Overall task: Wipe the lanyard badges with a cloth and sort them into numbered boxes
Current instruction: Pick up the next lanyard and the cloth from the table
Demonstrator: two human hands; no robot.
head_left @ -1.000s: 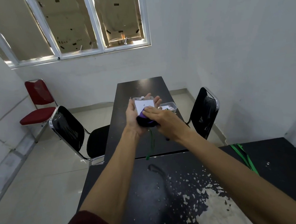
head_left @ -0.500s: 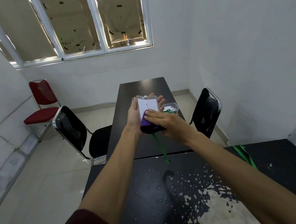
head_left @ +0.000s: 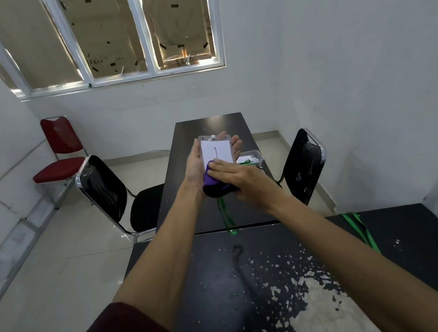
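In a white-walled room with a papered-over window [head_left: 115, 35] and a pale tiled floor, a person is standing over two black tables set end to end. The near table [head_left: 411, 225] is showing a chipped, flaking top; the far table [head_left: 210, 125] is sitting between two black chairs, one on the left [head_left: 103, 189] and one on the right [head_left: 303, 165], while a red chair [head_left: 58, 151] is waiting against the left wall.

Both bare arms are reaching out above the gap between the tables, a dark red sleeve [head_left: 120, 331] showing at the left elbow. The left hand [head_left: 194, 165] is lying palm up with its fingers released and spread, carrying a clear badge [head_left: 217, 150] whose white card is bearing a handwritten "1". The right hand [head_left: 239, 180] is pressing a purple cloth [head_left: 209, 177] onto the lower end of the badge, its fingers stretched flat across the bunched fabric; its thumb is hidden.

A green lanyard [head_left: 225, 217] is dangling from under the hands, its loop hanging over the far table's near edge. Just beyond the right hand, a clear plastic box [head_left: 256, 153] is resting on the far table, holding white cards and a bit of green strap. A second green strap [head_left: 360, 231] is trailing across the near table, beside the right forearm.
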